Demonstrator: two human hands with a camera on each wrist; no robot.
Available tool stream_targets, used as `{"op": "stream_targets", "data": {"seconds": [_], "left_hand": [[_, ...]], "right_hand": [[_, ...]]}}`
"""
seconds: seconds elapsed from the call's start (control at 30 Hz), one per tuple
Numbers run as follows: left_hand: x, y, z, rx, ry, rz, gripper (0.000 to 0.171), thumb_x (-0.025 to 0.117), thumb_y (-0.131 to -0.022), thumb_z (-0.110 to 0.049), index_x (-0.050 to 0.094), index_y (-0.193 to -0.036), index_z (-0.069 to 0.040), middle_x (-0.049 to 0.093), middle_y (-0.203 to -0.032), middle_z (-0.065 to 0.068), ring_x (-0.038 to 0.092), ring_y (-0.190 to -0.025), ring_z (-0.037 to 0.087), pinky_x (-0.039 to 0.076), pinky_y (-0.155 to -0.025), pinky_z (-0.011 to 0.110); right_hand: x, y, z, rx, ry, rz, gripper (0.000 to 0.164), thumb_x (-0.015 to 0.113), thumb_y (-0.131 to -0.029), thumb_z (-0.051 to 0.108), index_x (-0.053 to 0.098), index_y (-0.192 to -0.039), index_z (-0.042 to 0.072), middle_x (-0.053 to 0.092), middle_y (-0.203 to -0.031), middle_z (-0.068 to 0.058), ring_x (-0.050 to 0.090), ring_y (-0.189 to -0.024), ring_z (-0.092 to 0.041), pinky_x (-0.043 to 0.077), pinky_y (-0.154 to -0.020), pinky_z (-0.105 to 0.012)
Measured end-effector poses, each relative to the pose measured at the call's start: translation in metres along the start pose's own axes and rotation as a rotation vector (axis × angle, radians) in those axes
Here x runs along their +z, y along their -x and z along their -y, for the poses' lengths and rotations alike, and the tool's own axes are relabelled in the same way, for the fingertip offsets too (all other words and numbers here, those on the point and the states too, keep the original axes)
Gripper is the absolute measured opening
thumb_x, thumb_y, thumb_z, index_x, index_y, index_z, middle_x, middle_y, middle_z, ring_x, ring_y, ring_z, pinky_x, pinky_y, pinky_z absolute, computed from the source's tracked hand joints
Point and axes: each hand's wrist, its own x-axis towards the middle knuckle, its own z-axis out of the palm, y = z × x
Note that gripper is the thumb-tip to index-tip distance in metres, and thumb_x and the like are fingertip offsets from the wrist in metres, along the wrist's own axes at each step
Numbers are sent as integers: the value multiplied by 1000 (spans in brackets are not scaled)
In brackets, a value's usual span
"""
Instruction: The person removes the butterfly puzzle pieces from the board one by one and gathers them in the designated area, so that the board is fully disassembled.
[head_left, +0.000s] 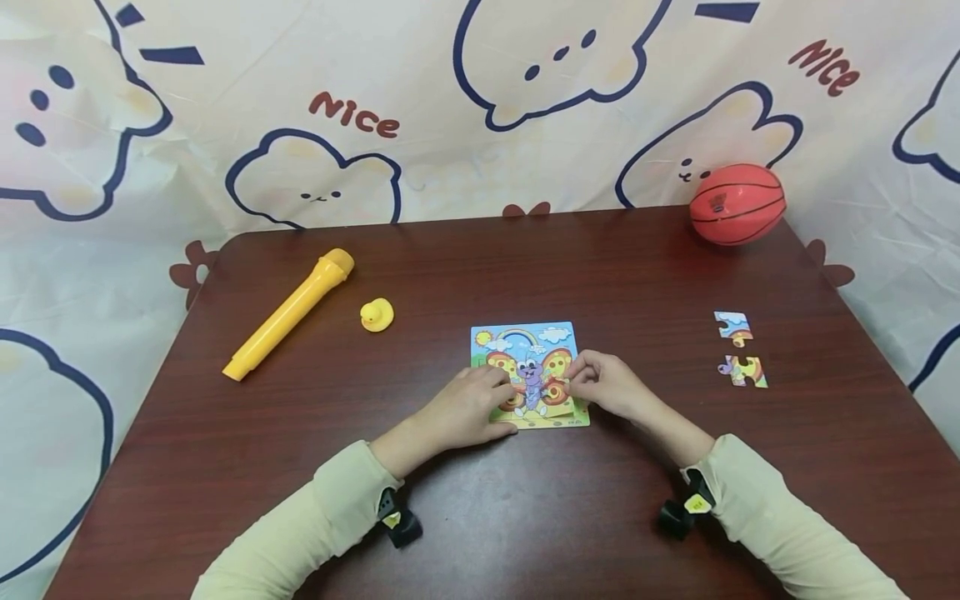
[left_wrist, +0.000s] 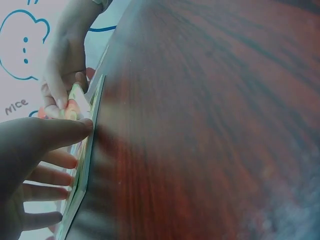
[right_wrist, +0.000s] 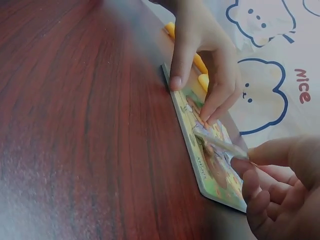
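Note:
A butterfly jigsaw puzzle (head_left: 536,335) with a rainbow and sun lies on the table in front of the person. The left hand (head_left: 467,407) rests on its left side, fingertips on the picture and thumb at the near edge. In the right wrist view, the right hand (right_wrist: 280,187) pinches a puzzle piece (right_wrist: 226,145) between thumb and fingers. That piece is tilted, one end down at the board and the other raised. From the head view, the right hand (head_left: 609,385) is at the board's right edge. The recess under the piece is partly hidden.
Two loose puzzle pieces, one upper (head_left: 733,326) and one lower (head_left: 744,371), lie to the right. A red toy basketball (head_left: 738,204) sits at the far right corner. A yellow toy microphone (head_left: 288,317) and a small rubber duck (head_left: 377,315) are on the left of the table (head_left: 480,517).

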Motion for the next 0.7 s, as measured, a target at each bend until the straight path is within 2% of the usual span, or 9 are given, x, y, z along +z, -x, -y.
{"op": "stream_targets", "data": {"seconds": [0.13, 0.33, 0.57, 0.7], "left_hand": [[0, -1, 0, -1, 0, 5, 28, 69, -73, -39, 58, -84, -15, 53, -91, 0, 50, -88, 16, 40, -78, 35], [1, -3, 0, 0, -1, 3, 29, 69, -74, -39, 59, -86, -16, 53, -93, -1, 50, -88, 15, 39, -78, 35], [1, -1, -1, -33, 2, 45, 29, 67, -75, -41, 60, -89, -16, 54, -96, 0, 49, -92, 16, 39, -81, 35], [1, -1, -1, -33, 4, 33, 28, 67, -75, -40, 60, -88, -16, 54, -97, 0, 50, -92, 16, 39, -80, 35]], "right_hand": [[-3, 2, 5, 0, -14, -14, 15, 62, -79, 5, 56, -90, -2, 60, -71, -5, 52, -60, -14, 43, -53, -29], [-16, 10, 4, 54, -42, -37, 18, 64, -80, 11, 58, -90, -2, 57, -72, -5, 50, -57, -14, 42, -50, -28], [-37, 27, -8, 86, -46, -57, 23, 64, -82, 17, 58, -93, -2, 58, -74, -8, 51, -59, -15, 42, -50, -28], [-53, 39, -17, 130, -58, -101, 27, 64, -82, 21, 57, -96, -1, 59, -76, -4, 52, -60, -14, 42, -53, -28]]}}
